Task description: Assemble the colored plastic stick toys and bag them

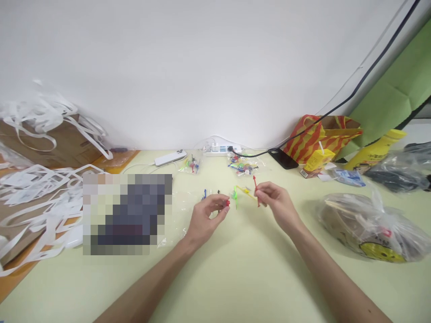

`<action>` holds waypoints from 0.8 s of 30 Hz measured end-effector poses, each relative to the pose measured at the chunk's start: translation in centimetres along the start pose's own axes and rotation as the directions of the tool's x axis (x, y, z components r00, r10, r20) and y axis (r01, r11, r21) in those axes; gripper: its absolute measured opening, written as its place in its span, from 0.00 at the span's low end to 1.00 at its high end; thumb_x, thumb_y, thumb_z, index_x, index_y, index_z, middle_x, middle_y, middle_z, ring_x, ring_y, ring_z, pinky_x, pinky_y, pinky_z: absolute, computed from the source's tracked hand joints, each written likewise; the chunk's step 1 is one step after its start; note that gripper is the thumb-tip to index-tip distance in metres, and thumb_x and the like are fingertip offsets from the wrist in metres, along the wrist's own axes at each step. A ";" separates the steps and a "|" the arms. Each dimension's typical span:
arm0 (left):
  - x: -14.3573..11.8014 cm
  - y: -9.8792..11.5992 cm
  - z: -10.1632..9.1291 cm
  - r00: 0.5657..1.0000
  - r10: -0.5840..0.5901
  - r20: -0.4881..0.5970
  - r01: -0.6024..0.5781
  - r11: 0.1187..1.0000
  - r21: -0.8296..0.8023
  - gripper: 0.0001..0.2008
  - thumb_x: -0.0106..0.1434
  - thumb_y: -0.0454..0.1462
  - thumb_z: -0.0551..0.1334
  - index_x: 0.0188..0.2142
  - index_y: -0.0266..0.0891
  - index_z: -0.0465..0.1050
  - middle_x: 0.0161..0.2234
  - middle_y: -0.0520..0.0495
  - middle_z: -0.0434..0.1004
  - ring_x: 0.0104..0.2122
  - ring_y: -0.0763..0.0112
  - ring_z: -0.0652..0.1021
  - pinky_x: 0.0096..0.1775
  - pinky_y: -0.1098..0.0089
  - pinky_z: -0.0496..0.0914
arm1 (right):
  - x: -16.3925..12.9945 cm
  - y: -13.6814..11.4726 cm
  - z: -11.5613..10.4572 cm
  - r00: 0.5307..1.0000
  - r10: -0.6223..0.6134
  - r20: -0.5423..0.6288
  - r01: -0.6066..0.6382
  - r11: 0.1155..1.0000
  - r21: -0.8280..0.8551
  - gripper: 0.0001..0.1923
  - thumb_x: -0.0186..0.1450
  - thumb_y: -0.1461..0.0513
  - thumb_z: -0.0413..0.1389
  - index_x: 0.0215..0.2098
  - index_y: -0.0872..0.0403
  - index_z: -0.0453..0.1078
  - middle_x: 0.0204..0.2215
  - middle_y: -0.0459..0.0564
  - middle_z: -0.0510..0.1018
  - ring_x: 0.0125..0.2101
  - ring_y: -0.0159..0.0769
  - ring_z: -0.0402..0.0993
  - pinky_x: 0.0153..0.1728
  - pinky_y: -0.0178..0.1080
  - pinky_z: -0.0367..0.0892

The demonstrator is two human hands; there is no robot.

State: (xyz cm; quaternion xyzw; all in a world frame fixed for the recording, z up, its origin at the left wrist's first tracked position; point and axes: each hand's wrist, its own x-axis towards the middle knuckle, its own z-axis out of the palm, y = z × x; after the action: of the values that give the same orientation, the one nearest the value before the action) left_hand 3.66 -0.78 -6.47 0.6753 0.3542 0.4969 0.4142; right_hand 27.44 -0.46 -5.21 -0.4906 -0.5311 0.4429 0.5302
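Between the thumb and fingertips of my left hand is a small red plastic piece, its exact shape too small to tell. My right hand pinches a thin red plastic arrow, held nearly upright with its pointed head at the top. On the table between and behind the hands lie a bright green plastic piece, a yellow stick-like piece and a blue arrow-shaped piece. A dark piece beside the blue one is partly hidden by my left hand.
Clear bags of coloured plastic parts lie near a white power strip. At left are a blurred-out dark object and white straps. To the right stand a yellow drink carton, a phone and a tied plastic bag.
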 end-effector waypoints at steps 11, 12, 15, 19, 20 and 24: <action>-0.3 0.4 -0.2 0.993 0.024 0.112 -0.019 0.999 -0.041 0.12 0.66 0.37 0.66 0.49 0.41 0.79 0.45 0.42 0.82 0.45 0.62 0.81 0.50 0.61 0.77 | -2.7 0.2 5.1 0.906 0.226 0.358 -0.385 0.790 0.476 0.15 0.57 0.52 0.70 0.34 0.52 0.75 0.28 0.45 0.72 0.23 0.29 0.60 0.26 0.35 0.57; -0.3 0.4 -0.2 0.993 0.009 0.119 -0.002 0.998 -0.060 0.12 0.66 0.37 0.66 0.49 0.41 0.79 0.45 0.42 0.82 0.44 0.63 0.81 0.50 0.61 0.77 | -2.7 0.2 5.1 0.903 0.230 0.364 -0.393 0.784 0.481 0.15 0.57 0.52 0.70 0.34 0.52 0.74 0.28 0.44 0.72 0.23 0.29 0.60 0.26 0.35 0.57; -0.3 0.3 0.0 0.991 0.001 0.131 0.013 0.994 -0.108 0.11 0.66 0.37 0.66 0.48 0.40 0.79 0.46 0.42 0.82 0.45 0.63 0.81 0.50 0.62 0.77 | -2.7 0.2 5.1 0.890 0.228 0.396 -0.414 0.768 0.489 0.15 0.56 0.53 0.70 0.33 0.52 0.75 0.27 0.44 0.71 0.23 0.29 0.60 0.26 0.35 0.58; -0.3 0.1 0.1 0.994 0.011 0.110 0.003 0.992 -0.123 0.10 0.64 0.36 0.68 0.46 0.39 0.80 0.44 0.43 0.81 0.43 0.64 0.81 0.49 0.64 0.78 | -2.8 0.4 5.1 0.889 0.220 0.401 -0.413 0.761 0.500 0.15 0.57 0.53 0.71 0.33 0.53 0.74 0.27 0.45 0.71 0.23 0.28 0.60 0.26 0.34 0.59; -0.3 0.1 0.1 0.994 0.003 0.110 0.010 0.993 -0.120 0.10 0.64 0.36 0.68 0.46 0.39 0.80 0.43 0.42 0.81 0.43 0.65 0.81 0.48 0.65 0.78 | -2.8 0.4 5.1 0.890 0.219 0.400 -0.412 0.761 0.501 0.15 0.57 0.54 0.70 0.33 0.53 0.73 0.27 0.44 0.71 0.23 0.28 0.60 0.26 0.33 0.59; -0.3 0.3 0.0 0.993 -0.032 0.113 0.044 0.993 -0.112 0.10 0.64 0.36 0.69 0.45 0.38 0.80 0.43 0.42 0.82 0.42 0.65 0.82 0.49 0.65 0.77 | -3.0 0.6 5.1 0.886 0.222 0.407 -0.417 0.764 0.492 0.15 0.60 0.54 0.69 0.33 0.54 0.71 0.25 0.44 0.72 0.24 0.27 0.63 0.27 0.31 0.60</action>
State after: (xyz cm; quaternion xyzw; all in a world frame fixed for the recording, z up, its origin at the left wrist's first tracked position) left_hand 3.60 -1.20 -6.36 0.6702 0.3143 0.4701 0.4808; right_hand 22.27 -3.10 -6.39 -0.3156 -0.3620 0.7394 0.4718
